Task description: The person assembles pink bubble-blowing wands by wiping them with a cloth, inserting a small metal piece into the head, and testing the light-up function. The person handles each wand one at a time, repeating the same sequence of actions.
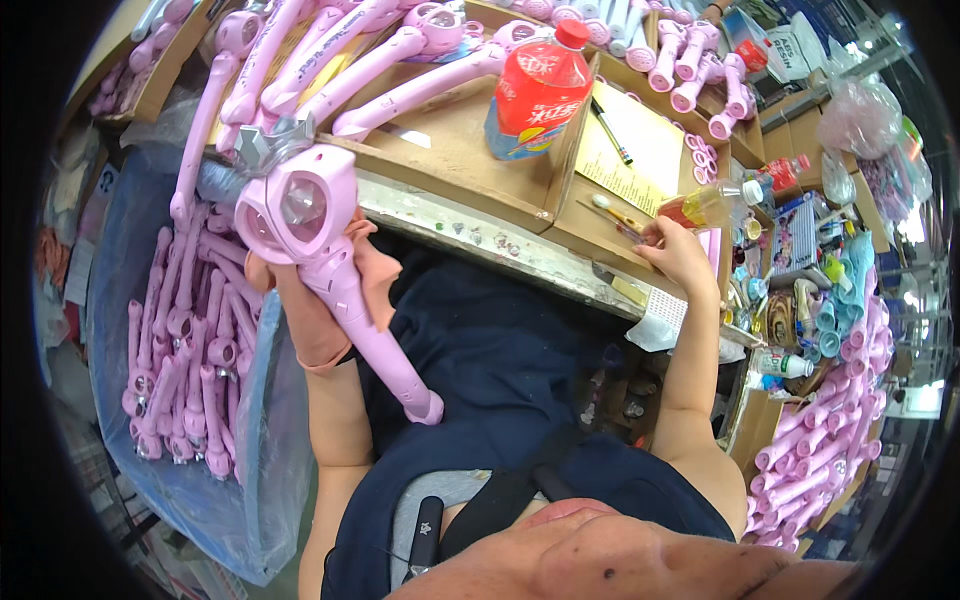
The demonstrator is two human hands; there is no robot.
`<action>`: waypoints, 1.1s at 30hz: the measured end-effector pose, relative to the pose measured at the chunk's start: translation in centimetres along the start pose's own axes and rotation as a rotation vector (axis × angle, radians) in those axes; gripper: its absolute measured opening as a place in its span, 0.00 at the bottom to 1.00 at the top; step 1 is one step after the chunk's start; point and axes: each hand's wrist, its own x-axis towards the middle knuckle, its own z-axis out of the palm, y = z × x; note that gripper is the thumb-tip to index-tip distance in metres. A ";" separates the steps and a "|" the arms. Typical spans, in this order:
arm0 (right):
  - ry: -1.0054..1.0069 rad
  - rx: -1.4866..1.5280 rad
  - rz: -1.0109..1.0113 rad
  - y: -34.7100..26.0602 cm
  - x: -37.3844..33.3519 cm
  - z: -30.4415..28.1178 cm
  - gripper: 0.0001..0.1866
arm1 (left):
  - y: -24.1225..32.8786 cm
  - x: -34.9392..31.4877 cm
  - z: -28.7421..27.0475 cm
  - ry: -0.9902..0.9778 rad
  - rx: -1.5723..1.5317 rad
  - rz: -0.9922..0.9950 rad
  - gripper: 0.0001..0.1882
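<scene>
My left hand [312, 318], in a loose peach-orange glove, grips a pink plastic toy wand [345, 290] just below its head. The head has round clear windows and a silver star-like piece on top, and the handle slants down toward my dark apron. My bare right hand [676, 254] is over the right part of the cardboard tray, its fingertips pinched at the end of a small paintbrush [615, 213]. Close beyond those fingers lies a clear bottle of yellowish liquid [708, 204] with a white cap.
A red-labelled bottle [540, 92] stands on the cardboard tray [455, 180]. A pen [611, 130] lies on a yellow sheet [632, 160]. Many pink wands fill the blue-lined bin [268, 420] at left; others are heaped at right [815, 450] and along the bench's back.
</scene>
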 end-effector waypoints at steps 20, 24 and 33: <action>0.264 0.128 -0.279 -4.9 -0.2 -0.1 0.11 | -0.5 0.3 -0.7 0.165 0.108 -0.044 0.36; 0.342 0.312 -0.700 -12.5 -4.9 1.0 0.16 | -0.5 0.3 -0.5 0.078 0.021 -0.167 0.35; 0.395 0.268 -1.043 -20.9 -5.3 4.3 0.14 | -0.3 -0.5 -1.5 -0.082 0.286 -0.083 0.39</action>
